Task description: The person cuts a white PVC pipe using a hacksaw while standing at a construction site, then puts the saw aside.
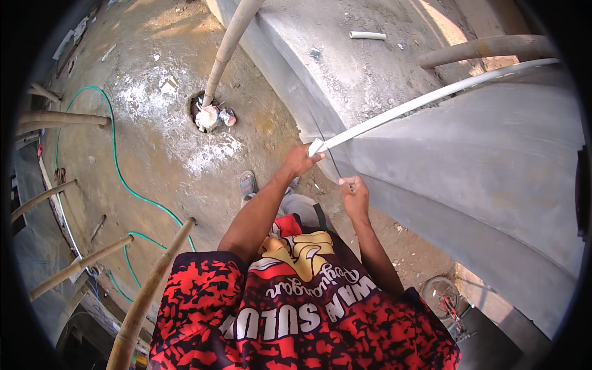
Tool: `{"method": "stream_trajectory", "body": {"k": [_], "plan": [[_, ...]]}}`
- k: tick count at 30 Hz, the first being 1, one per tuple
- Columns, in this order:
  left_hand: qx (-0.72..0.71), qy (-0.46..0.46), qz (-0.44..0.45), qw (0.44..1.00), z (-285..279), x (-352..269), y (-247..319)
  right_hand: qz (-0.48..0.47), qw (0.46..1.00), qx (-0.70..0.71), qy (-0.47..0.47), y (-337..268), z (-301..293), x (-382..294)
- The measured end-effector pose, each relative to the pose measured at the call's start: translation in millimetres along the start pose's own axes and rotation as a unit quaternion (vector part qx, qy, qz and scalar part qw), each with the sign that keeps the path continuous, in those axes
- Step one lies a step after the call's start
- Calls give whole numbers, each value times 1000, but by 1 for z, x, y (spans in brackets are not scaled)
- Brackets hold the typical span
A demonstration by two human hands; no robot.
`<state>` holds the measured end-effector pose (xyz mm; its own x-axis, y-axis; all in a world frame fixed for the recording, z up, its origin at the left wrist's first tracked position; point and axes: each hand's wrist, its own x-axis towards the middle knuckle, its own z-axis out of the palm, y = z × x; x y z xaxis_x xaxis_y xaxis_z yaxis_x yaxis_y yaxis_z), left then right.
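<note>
A long white plastic pipe [393, 112] lies along the edge of a grey cement ledge [444, 143], its near end sticking out past the corner. My left hand [300, 159] grips that end, thumb pressed below it. Across the pipe, just beyond my left thumb, runs a thin dark blade [334, 162], apparently a bare hacksaw blade. My right hand [354, 196] is closed around the blade's near end. Whether a cut goes into the pipe cannot be made out.
Bamboo poles [231, 46] stand around me, one in a hole with crumpled bags [208, 118]. A green hose [115, 157] snakes over the wet floor at left. A short white pipe piece [367, 35] lies on the raised slab. A bicycle [446, 300] is at lower right.
</note>
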<state>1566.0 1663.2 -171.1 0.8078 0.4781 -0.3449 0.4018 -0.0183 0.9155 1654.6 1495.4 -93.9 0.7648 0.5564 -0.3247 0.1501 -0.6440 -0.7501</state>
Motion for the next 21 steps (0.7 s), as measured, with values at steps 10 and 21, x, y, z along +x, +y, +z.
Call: {"method": "stream_trajectory", "body": {"k": [10, 21], "plan": [[35, 12, -4, 999, 0, 3, 2, -4, 1000, -15, 8, -5, -2, 4], [32, 19, -7, 999, -5, -12, 21, -15, 1000, 13, 16, -3, -5, -13]]}}
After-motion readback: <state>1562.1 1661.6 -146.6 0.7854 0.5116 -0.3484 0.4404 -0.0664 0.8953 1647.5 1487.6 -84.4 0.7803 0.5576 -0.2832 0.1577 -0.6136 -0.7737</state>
